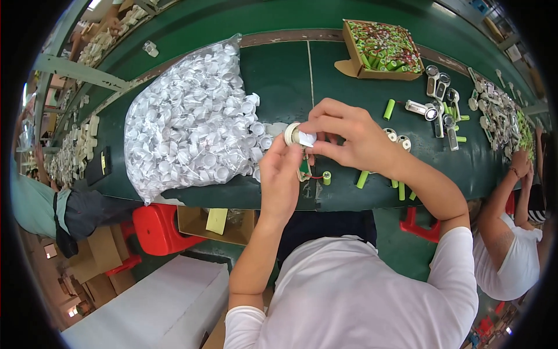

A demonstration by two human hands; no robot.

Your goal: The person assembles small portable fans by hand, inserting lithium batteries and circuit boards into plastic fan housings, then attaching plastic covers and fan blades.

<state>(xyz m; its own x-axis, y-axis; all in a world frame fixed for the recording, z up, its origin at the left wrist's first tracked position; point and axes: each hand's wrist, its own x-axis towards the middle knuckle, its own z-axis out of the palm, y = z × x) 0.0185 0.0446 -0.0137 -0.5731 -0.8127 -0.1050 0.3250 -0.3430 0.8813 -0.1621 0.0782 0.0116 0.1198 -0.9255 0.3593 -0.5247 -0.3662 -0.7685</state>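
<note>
Over the green table (278, 70), left hand (279, 177) and right hand (356, 136), fingers nearly closed, pinch a cream part (294, 136) crosswise, ring (289, 134) leftward.

No text, label, number or sign can be read. Any print is too small or blurred to make out on the round cream piece (292, 134) and white tab (307, 139) being held, the clear bag (180, 122) on the tabletop (279, 75), the open carton (386, 75) of green cells (381, 63), the yellow sheet (217, 221) or the large white box (151, 296) at lower left.
</note>
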